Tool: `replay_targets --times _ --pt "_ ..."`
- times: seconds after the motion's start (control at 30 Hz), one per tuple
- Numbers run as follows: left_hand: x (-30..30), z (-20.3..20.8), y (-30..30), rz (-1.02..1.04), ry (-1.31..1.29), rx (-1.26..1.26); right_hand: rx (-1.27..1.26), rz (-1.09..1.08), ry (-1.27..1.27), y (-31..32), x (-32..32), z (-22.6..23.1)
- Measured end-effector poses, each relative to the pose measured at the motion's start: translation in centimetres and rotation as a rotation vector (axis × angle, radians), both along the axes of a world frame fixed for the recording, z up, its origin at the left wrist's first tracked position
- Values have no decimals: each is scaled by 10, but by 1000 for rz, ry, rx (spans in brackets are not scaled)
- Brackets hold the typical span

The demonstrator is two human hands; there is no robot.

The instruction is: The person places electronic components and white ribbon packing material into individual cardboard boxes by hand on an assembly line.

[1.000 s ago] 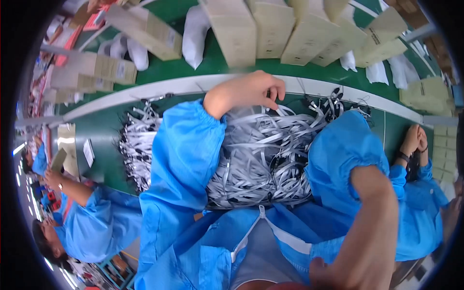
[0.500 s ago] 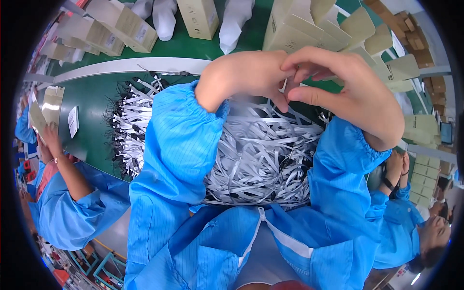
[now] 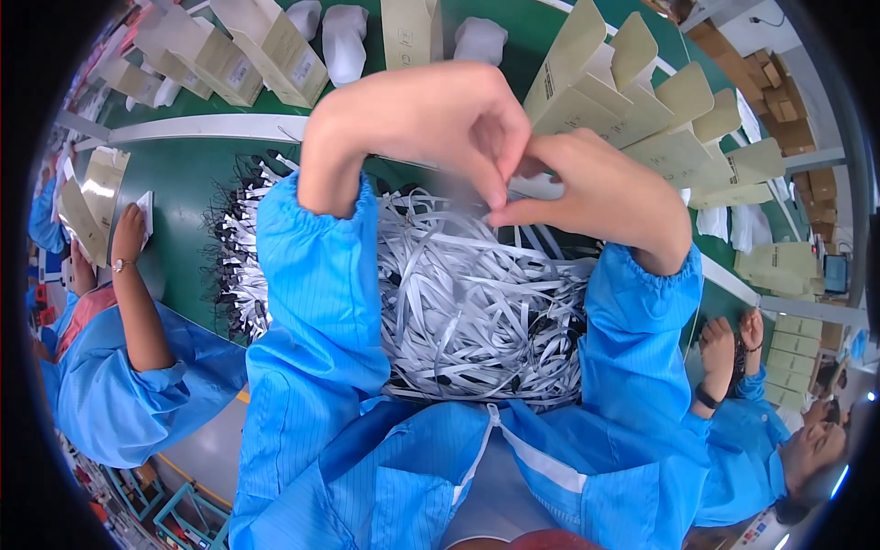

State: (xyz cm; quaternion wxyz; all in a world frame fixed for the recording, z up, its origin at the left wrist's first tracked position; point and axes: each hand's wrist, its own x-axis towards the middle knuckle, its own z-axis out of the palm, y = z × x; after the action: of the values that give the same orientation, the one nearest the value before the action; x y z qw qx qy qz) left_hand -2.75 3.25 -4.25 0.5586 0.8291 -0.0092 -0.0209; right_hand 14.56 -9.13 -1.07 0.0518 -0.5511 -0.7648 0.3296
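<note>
My left hand point(image 3: 429, 112) and my right hand point(image 3: 610, 188) meet fingertip to fingertip above the pile of straps. Both are closed in a pinch, thumbs and fingertips close together. Whatever lies between them is too small or too hidden to name. Below them spreads a tangled heap of flat pale grey straps point(image 3: 458, 302), with some black parts among them. To its left, on the green table, lies a neater bunch of the same straps point(image 3: 246, 252), their black ends and thin cords pointing left.
Open cream boxes point(image 3: 596, 101) stand beyond a white rail point(image 3: 211, 126), with white wrapped bundles point(image 3: 345, 46) between other boxes. A co-worker's hand point(image 3: 128, 234) is at the left, touching a white paper. Another co-worker's hands point(image 3: 718, 353) show at the right.
Both my hands have shifted left, and the left wrist has swung outward. The fingers still meet. The left co-worker's hand has moved onto the white paper.
</note>
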Motion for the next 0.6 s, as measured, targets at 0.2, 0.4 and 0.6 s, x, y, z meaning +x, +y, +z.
replay_targets --times 0.2,0.4,0.6 --pt "-15 42 -20 548 -759 31 -163 -85 1020 7 -31 -15" --pt "-36 49 -28 905 -985 63 -413 7 637 -15 -7 29" --pt "-43 62 -34 1122 -1123 94 -248 423 413 -3 -13 -18"
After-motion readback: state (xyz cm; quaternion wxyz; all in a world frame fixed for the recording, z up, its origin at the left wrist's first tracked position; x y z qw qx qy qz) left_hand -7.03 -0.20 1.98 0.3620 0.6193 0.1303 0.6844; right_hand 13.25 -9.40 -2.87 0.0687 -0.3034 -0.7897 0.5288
